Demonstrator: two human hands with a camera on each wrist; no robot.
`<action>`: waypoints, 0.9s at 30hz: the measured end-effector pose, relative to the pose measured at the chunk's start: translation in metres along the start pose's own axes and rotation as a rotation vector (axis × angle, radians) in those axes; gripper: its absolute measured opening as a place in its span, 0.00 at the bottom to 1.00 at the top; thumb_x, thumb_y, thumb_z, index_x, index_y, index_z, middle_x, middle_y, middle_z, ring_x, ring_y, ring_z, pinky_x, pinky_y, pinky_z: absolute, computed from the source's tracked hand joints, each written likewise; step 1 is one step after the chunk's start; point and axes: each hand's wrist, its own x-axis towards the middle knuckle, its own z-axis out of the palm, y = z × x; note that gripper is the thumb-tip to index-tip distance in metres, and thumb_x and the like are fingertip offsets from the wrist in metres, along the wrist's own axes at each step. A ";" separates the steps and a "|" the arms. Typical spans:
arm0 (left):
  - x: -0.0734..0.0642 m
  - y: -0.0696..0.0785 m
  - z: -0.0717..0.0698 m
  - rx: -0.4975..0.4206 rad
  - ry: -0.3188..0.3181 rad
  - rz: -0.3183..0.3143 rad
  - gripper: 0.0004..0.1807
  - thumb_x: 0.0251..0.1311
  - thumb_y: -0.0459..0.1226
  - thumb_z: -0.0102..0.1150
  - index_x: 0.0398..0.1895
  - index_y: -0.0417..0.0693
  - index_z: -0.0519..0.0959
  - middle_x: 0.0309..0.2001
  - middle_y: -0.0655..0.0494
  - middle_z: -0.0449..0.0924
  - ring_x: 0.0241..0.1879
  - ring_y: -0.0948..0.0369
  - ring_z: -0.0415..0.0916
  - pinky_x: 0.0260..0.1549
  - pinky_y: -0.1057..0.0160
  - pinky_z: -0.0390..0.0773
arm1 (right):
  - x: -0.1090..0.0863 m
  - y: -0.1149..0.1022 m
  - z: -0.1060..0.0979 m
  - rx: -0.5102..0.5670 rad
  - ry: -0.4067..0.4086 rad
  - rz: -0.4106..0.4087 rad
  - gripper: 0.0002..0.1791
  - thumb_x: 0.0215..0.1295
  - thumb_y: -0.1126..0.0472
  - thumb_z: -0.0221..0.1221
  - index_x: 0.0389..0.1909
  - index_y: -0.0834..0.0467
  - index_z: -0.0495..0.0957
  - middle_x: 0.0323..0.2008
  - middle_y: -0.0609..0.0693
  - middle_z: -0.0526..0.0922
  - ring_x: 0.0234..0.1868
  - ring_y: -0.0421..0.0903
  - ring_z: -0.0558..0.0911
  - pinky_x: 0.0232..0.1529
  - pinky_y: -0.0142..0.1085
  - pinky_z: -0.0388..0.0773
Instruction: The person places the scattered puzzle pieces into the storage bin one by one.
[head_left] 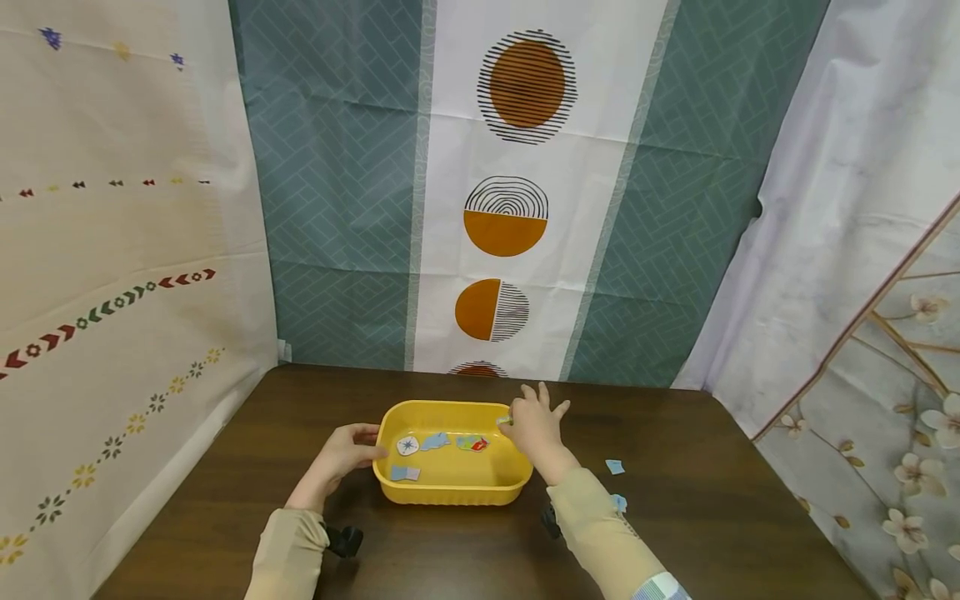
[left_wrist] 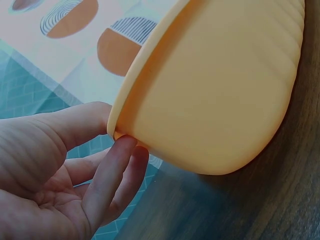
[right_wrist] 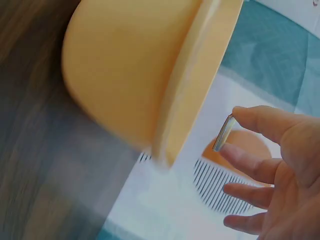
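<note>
A yellow plastic basin point(head_left: 457, 496) stands on the table with several flat printed pieces inside. Its left end is held by my left hand point(head_left: 341, 458), thumb on the rim and fingertips under it, as the left wrist view shows. My right hand point(head_left: 536, 425) is over the basin's right end, pinching a small thin flat piece point(right_wrist: 224, 132) between thumb and index finger; the other fingers are spread. In the basin lie a round compass-rose piece point(head_left: 408, 446), a light-blue piece point(head_left: 435, 442), a green and red piece point(head_left: 472, 443) and a blue-pink piece point(head_left: 405, 473).
On the dark wooden table point(head_left: 450, 550), to the right of the basin, lies a light-blue piece point(head_left: 615, 467). Another blue piece point(head_left: 618, 502) shows beside the right sleeve, partly covered by it. Patterned curtains point(head_left: 345, 208) hang behind the table and along both sides.
</note>
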 end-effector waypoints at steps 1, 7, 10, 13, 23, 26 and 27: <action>0.000 0.000 0.000 0.000 0.000 0.000 0.29 0.53 0.29 0.65 0.58 0.25 0.70 0.52 0.33 0.74 0.44 0.53 0.79 0.42 0.55 0.84 | 0.000 -0.004 0.001 0.005 -0.002 -0.009 0.13 0.56 0.50 0.68 0.29 0.56 0.83 0.65 0.62 0.69 0.71 0.68 0.55 0.59 0.78 0.47; -0.001 0.000 0.000 -0.011 0.005 -0.003 0.29 0.53 0.28 0.65 0.58 0.25 0.70 0.52 0.33 0.74 0.44 0.53 0.79 0.42 0.55 0.84 | 0.000 -0.029 0.012 0.012 -0.029 -0.057 0.13 0.56 0.50 0.68 0.23 0.54 0.81 0.66 0.60 0.69 0.71 0.66 0.55 0.59 0.77 0.48; -0.003 0.000 0.000 -0.013 0.006 -0.013 0.28 0.53 0.28 0.65 0.58 0.25 0.70 0.52 0.33 0.74 0.44 0.53 0.79 0.42 0.55 0.84 | 0.000 -0.039 0.018 0.010 -0.057 -0.071 0.12 0.56 0.51 0.68 0.22 0.53 0.83 0.66 0.59 0.68 0.72 0.66 0.55 0.59 0.77 0.49; -0.003 0.000 0.001 -0.010 0.006 -0.019 0.29 0.52 0.28 0.66 0.58 0.26 0.70 0.52 0.33 0.74 0.44 0.52 0.79 0.43 0.55 0.84 | -0.001 -0.046 0.024 0.015 -0.085 -0.077 0.11 0.56 0.51 0.68 0.23 0.53 0.84 0.67 0.58 0.68 0.72 0.65 0.55 0.59 0.77 0.50; -0.003 0.003 0.001 -0.012 0.005 -0.009 0.29 0.52 0.28 0.66 0.58 0.25 0.70 0.52 0.33 0.74 0.44 0.53 0.79 0.42 0.55 0.84 | -0.007 -0.066 0.049 -0.030 -0.129 -0.104 0.11 0.55 0.49 0.68 0.26 0.52 0.84 0.65 0.56 0.70 0.71 0.64 0.58 0.58 0.76 0.54; -0.004 0.003 0.001 -0.017 0.009 -0.006 0.29 0.51 0.28 0.66 0.58 0.25 0.70 0.52 0.33 0.74 0.44 0.53 0.79 0.42 0.55 0.84 | -0.006 -0.070 0.055 -0.043 -0.152 -0.118 0.11 0.55 0.48 0.67 0.26 0.51 0.84 0.65 0.55 0.71 0.71 0.63 0.59 0.58 0.76 0.55; -0.004 0.003 0.001 -0.017 0.011 -0.007 0.29 0.51 0.28 0.65 0.58 0.25 0.70 0.52 0.33 0.74 0.44 0.53 0.79 0.42 0.55 0.84 | -0.006 -0.072 0.057 -0.050 -0.163 -0.125 0.11 0.55 0.47 0.67 0.25 0.51 0.84 0.65 0.55 0.71 0.71 0.63 0.59 0.58 0.75 0.55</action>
